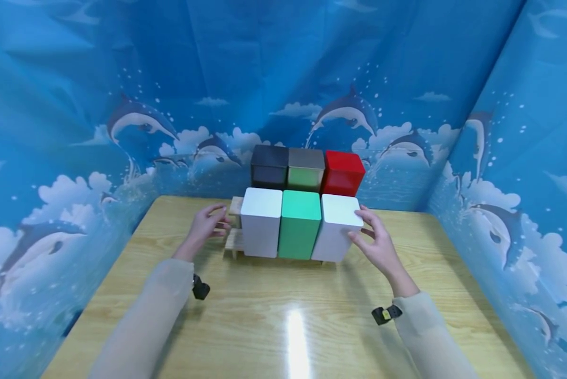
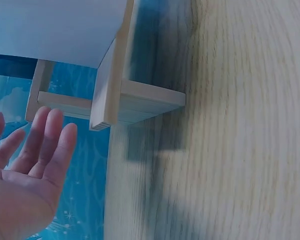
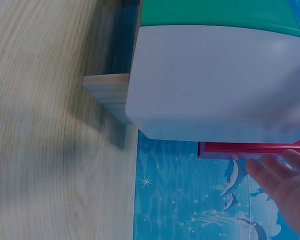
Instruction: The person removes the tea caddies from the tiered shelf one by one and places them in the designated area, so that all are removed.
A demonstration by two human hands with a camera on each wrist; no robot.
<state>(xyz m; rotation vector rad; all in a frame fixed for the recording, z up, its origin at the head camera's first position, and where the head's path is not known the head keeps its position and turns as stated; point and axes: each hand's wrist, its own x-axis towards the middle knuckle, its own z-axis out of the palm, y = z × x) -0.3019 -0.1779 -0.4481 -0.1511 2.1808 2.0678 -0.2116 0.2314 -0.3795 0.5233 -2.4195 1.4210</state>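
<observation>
Two white boxes, left (image 1: 261,226) and right (image 1: 336,227), flank a green box (image 1: 300,225) on the front step of a wooden rack (image 1: 234,240). My right hand (image 1: 380,242) is at the right white box, fingertips by its upper right edge. In the right wrist view its fingers (image 3: 272,172) look extended; I cannot tell whether they touch the box. To the left of the rack is my left hand (image 1: 208,225), with loosely bent fingers and nothing in them. The left wrist view shows these fingers (image 2: 52,137) near the rack's wooden end.
Behind the front row stand a black box (image 1: 270,166), a dark grey box (image 1: 305,167) and a red box (image 1: 343,171). The rack rests on a wood-grain table (image 1: 245,316). Blue dolphin-print sheets (image 1: 264,68) hang behind and at both sides.
</observation>
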